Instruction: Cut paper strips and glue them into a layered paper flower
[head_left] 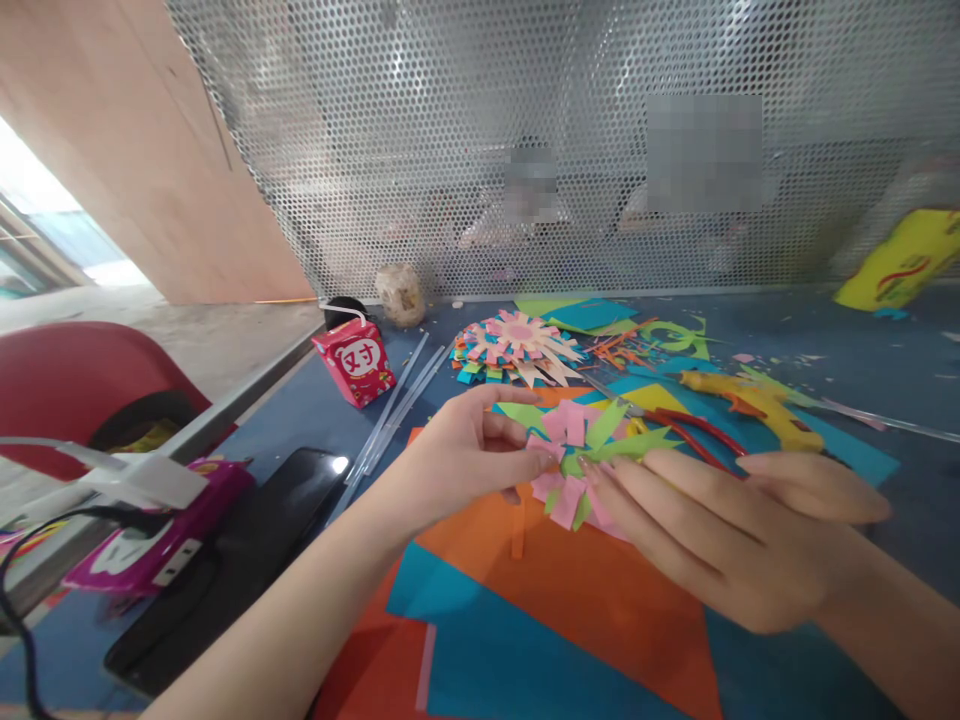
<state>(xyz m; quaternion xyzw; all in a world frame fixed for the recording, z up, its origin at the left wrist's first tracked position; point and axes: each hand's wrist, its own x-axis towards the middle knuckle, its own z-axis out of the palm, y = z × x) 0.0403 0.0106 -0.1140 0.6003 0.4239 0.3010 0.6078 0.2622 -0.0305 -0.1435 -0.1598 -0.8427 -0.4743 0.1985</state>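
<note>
A paper flower [574, 425] with pink and green strips is held above orange paper [600, 610]. My left hand [472, 450] pinches its left side between thumb and fingers. My right hand [735, 520] lies over its right side, with fingertips at the flower's green centre; its fingers are bent and close together. Beyond my right hand are red-handled scissors [694, 425] and a yellow glue gun [757, 405]. Finished-looking paper flowers [517, 340] in pink, cream and blue are stacked farther back.
Clear glue sticks [397, 405] lie beside a red drink carton [356, 360] and a jar [400, 295]. At left are a black phone [232, 560] and a purple power strip [161, 530]. A perforated metal screen [420, 130] borders the back; paper scraps [622, 348] lie before it.
</note>
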